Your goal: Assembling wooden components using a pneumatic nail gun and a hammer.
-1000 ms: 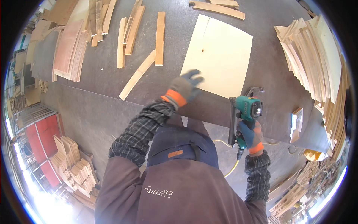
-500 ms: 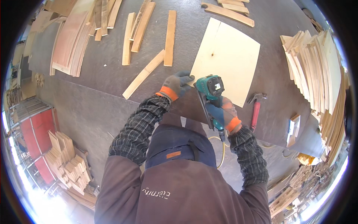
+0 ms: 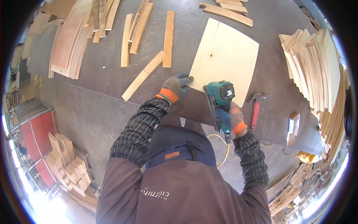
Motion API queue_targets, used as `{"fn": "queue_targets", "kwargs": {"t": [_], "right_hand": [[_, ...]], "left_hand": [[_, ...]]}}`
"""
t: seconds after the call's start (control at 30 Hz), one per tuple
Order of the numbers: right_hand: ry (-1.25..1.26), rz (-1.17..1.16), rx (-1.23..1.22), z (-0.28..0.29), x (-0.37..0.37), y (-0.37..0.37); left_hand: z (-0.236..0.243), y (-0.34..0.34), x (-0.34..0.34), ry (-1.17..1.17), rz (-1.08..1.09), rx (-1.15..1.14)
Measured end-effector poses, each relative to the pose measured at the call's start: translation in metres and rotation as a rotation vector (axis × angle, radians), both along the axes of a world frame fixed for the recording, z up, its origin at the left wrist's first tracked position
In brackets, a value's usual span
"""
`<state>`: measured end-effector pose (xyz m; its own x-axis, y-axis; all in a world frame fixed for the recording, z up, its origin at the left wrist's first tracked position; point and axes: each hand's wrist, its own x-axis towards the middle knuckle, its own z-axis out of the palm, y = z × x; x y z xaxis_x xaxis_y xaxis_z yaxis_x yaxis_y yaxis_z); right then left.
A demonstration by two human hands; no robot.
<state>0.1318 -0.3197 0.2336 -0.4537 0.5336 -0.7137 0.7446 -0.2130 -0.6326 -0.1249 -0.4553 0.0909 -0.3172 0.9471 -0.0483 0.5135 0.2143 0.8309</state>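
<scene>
While the right hand (image 3: 232,116) is wrapped around the handle of a teal and black nail gun (image 3: 217,91), the left hand (image 3: 176,86) has its fingertips at the near left corner of a pale wood panel (image 3: 232,56); whether they pinch that corner or merely rest beside it, I cannot tell. Both hands are gloved in blue-grey with orange cuffs. The tool's head overlaps the panel's near edge in this view, though contact between the two cannot be made out. To work well here, I would judge, the nose should sit square on the wood before firing, the left fingers should steady the corner well out of the firing line, and the yellow hose (image 3: 226,155) should trail free. The panel lies on the dark workbench (image 3: 112,71), in front of the person; it is cream-coloured and looks smooth, with one small dark knot left of its middle and a thin dark line, perhaps a split, running in from its far edge. A red-handled hammer (image 3: 256,112) lies just right of it; loose wooden strips (image 3: 168,39) are spread to the left, and stacked boards (image 3: 314,69) stand farther right.
</scene>
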Motion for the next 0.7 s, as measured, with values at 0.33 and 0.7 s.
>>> {"fn": "queue_targets", "kwargs": {"t": [0.33, 0.7], "right_hand": [[0.132, -0.168, -0.040, -0.001, 0.073, 0.011], [0.058, -0.237, 0.017, 0.001, 0.138, 0.024]], "left_hand": [[0.009, 0.001, 0.004, -0.019, -0.014, -0.019], [0.005, 0.002, 0.009, 0.070, 0.023, -0.038]]}}
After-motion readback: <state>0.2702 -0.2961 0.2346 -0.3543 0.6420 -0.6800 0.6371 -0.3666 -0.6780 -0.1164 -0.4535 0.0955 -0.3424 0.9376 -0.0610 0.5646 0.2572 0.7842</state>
